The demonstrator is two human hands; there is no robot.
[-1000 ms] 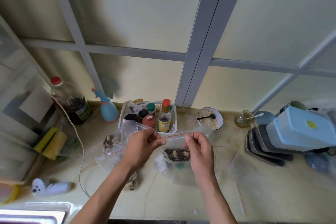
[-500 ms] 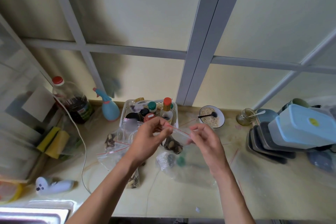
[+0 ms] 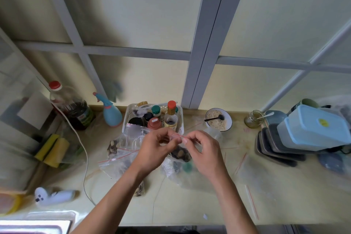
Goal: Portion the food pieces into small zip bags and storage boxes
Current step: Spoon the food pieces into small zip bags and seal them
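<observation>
Above the middle of the pale yellow counter (image 3: pixel 209 205), the left hand (image 3: pixel 155 150) and right hand (image 3: pixel 204 150) meet fingertip to fingertip, each grip clamped on the red-lined top edge of a small clear plastic zip bag (image 3: pixel 179 137). That bag hangs between them, with dark and tan food pieces (image 3: pixel 180 155) sagging in its bottom just under the right hand. Below and to the left lie more clear zip bags (image 3: pixel 117 157) with red seal lines, some holding dark pieces, spread flat on the counter. Just behind the hands stands a white slotted plastic basket (image 3: pixel 179 130) full of capped bottles and jars. To its right is a white bowl of pale grain (image 3: pixel 218 119) with a black spoon in it. Far right, light blue lidded plastic storage boxes (image 3: pixel 315 127) sit stacked on dark grey trays (image 3: pixel 275 148).
</observation>
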